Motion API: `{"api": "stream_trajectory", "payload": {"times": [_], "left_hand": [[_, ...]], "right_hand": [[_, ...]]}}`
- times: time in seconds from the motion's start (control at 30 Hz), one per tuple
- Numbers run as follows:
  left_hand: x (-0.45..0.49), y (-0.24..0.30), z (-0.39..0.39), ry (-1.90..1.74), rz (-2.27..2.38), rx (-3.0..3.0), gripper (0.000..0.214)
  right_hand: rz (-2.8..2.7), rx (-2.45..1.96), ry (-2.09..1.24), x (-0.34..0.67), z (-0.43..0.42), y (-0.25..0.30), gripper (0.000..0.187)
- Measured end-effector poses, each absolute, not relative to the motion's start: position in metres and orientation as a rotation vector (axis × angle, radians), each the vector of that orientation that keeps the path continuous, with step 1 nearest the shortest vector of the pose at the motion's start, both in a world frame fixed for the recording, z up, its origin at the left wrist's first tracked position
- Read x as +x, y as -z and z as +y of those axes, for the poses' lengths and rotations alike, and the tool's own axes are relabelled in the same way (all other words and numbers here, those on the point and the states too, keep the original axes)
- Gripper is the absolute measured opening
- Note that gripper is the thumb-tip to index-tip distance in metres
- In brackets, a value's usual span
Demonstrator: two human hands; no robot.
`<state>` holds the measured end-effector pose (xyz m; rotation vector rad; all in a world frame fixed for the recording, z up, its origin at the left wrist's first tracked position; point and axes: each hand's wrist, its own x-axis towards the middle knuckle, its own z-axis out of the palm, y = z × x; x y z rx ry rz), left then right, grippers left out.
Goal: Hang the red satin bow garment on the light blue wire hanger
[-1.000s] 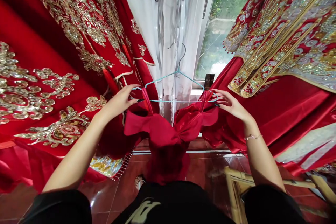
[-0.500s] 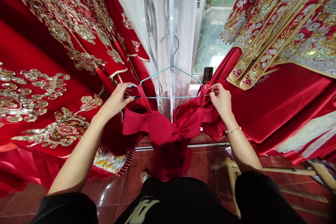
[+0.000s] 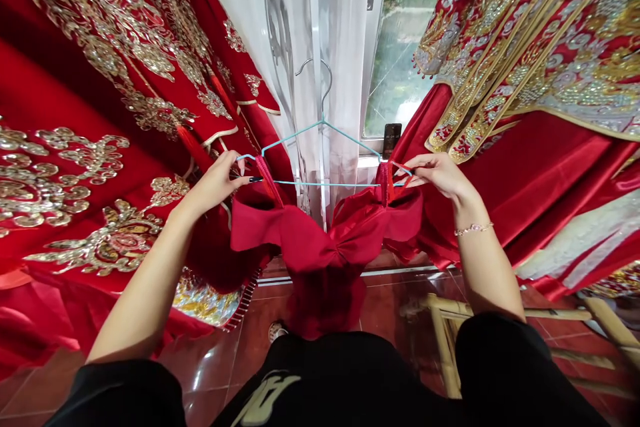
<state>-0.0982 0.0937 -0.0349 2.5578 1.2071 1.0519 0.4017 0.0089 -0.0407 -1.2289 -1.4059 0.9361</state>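
Hanger [image 3: 325, 183], blue wire: one, hook uppermost, left corner clamped between your left hand's [image 3: 215, 180] thumb and fingers. Dress [image 3: 330, 247], red: one, hanging below, straps [image 3: 385, 180] over the hanger near its two corners. Right hand [image 3: 441, 175], yours: fingertips at the right corner beside a thin red loop [image 3: 402, 167]; cannot tell what they clamp. Phone [image 3: 392, 141]: one, upright by the window.

Tiled floor [image 3: 245, 350], perhaps bamboo chair [image 3: 443, 347]

Left gown [image 3: 100, 163] and right gown [image 3: 530, 180] cut off at the sides — dress [image 3: 325, 240] bottom hidden by the black shirt [image 3: 360, 380] — phone [image 3: 393, 141] digits too small to read.
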Motion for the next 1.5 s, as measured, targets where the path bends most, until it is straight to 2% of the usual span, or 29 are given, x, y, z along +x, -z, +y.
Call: {"api": "stream_trajectory", "payload": {"times": [0.27,0.47,0.57,0.63,0.7,0.8,0.9,1.0,1.07,1.13,1.17,1.23,1.27,1.33,1.43,1.5], "left_hand": [[-0.097,0.03,0.1,-1.028,1.259,2.591,0.04],[-0.093,0.033,0.108,-0.971,1.286,2.454,0.038],[-0.089,0.038,0.109,-0.993,1.279,2.407,0.031],[-0.087,0.038,0.107,-1.003,1.278,2.41,0.029],[-0.086,0.037,0.103,-1.011,1.242,2.431,0.039],[-0.083,0.034,0.093,-0.987,1.18,2.494,0.053],[-0.068,0.034,0.081,-0.96,1.367,2.553,0.049],[-0.044,0.032,0.066,-0.988,1.499,2.616,0.048],[-0.032,0.029,0.054,-1.108,1.43,2.662,0.059],[-0.033,0.029,0.04,-1.385,1.384,2.655,0.069],[-0.038,0.03,0.031,-1.551,1.381,2.641,0.069],[-0.057,0.037,0.017,-1.716,1.347,2.686,0.053],[-0.068,0.042,0.011,-1.621,1.284,2.779,0.042],[-0.088,0.052,0.005,-1.157,1.16,2.912,0.033],[-0.107,0.053,0.009,-0.516,1.038,2.886,0.035],[-0.113,0.041,0.017,-0.278,0.946,2.895,0.038]], "right_hand": [[-1.843,-1.156,-0.878,0.409,0.013,0.027,0.02],[-1.899,-1.091,-0.861,0.41,0.016,0.039,0.017],[-1.746,-1.002,-0.856,0.409,0.018,0.047,0.027],[-1.588,-0.906,-0.848,0.408,0.019,0.051,0.04],[-1.463,-0.842,-0.804,0.405,0.019,0.053,0.049],[-1.517,-0.903,-0.662,0.394,0.016,0.054,0.037],[-1.765,-0.994,-0.428,0.376,0.013,0.052,0.026],[-1.904,-1.03,-0.3,0.358,0.009,0.05,0.029],[-1.853,-1.065,-0.223,0.354,0.002,0.052,0.033],[-1.672,-1.078,-0.054,0.36,-0.009,0.06,0.032],[-1.579,-1.066,0.036,0.366,-0.015,0.064,0.031],[-1.541,-1.042,0.123,0.383,-0.024,0.072,0.029],[-1.634,-1.05,0.085,0.392,-0.026,0.075,0.029],[-1.922,-1.119,-0.081,0.408,-0.023,0.077,0.035],[-2.297,-1.245,-0.287,0.423,-0.004,0.073,0.05],[-2.461,-1.355,-0.28,0.432,0.013,0.069,0.045]]}}
